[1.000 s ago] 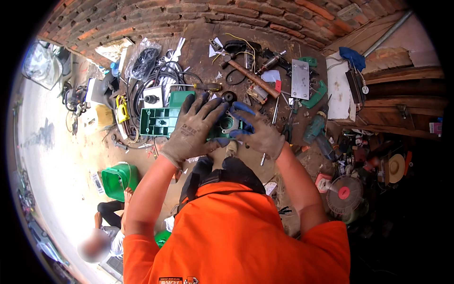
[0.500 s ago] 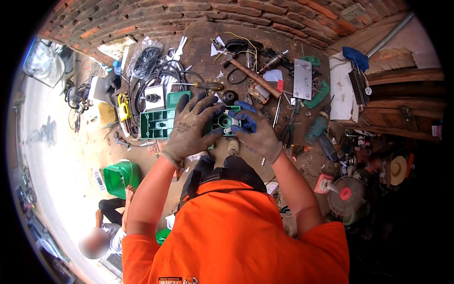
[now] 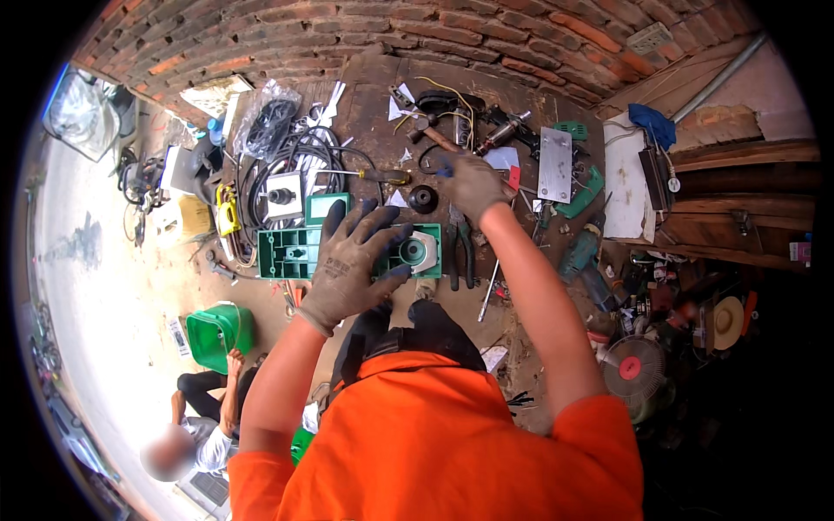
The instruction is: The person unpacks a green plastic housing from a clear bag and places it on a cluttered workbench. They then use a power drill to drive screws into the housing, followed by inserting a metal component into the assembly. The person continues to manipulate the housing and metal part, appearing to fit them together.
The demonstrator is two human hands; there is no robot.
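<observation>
The green compartmented plastic housing (image 3: 289, 254) lies directly beneath the gloved left hand (image 3: 343, 265), whose fingers are spread palm-down across its middle; the round flanged seat (image 3: 413, 252) shows just right of that thumb. The gloved right hand (image 3: 473, 184) is over the handle of the wooden-handled hammer (image 3: 441, 141); whether its fingers close on the handle cannot be told. Half a second ago this hand was at the housing's right end; it has since moved up and away, while the left has kept its place. With the right hand gone, the dark-handled pliers (image 3: 459, 256) now show just beside the housing's right end. Beyond the left fingertips lie the black round part (image 3: 423, 200) and the yellow-and-black screwdriver (image 3: 385, 176); left of them, the coiled black cable (image 3: 327, 143). Right of the right hand are the grey metal plate (image 3: 556, 165) and, nearer the body, the teal drill (image 3: 580, 256). The housing's near side runs close along the front edge of the wooden bench (image 3: 369, 100). Bare wood remains beyond the screwdriver, toward the brick wall (image 3: 391, 33); the right hand's surroundings are crowded.
</observation>
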